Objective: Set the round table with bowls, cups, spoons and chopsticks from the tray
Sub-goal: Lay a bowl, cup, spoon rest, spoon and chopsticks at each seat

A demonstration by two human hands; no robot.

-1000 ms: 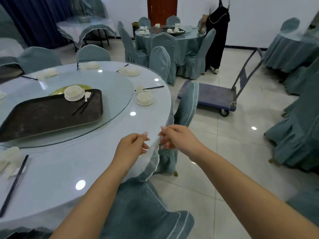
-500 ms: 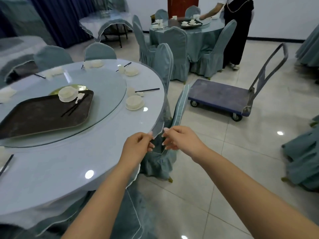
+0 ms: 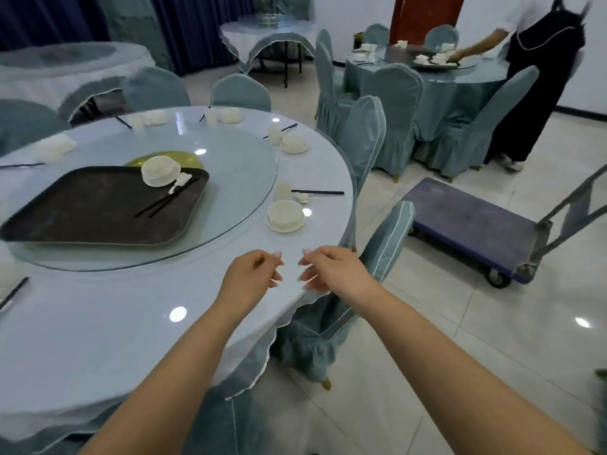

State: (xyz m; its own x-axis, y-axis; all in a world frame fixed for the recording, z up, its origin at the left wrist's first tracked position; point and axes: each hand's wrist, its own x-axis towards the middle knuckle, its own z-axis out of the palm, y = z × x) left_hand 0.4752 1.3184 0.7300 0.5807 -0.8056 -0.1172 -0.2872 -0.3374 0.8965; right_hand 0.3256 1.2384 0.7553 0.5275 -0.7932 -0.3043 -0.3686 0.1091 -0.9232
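Note:
A dark tray rests on the glass turntable of the round table. On the tray's far corner are a white bowl on a saucer, a spoon and black chopsticks. A laid place near the right rim has a bowl, a cup and chopsticks. My left hand and my right hand hover over the table's near edge, fingers loosely curled and apart, holding nothing. The right fingertips are close to the tablecloth's rim.
Several more place settings lie around the far rim. A covered chair leans against the table just right of my hands. A blue platform cart stands on the tiled floor to the right. A person in a dark apron works at another table.
Both hands pinched the tablecloth's edge before; now they have let it go and lifted over the tabletop. The view has shifted left and up.

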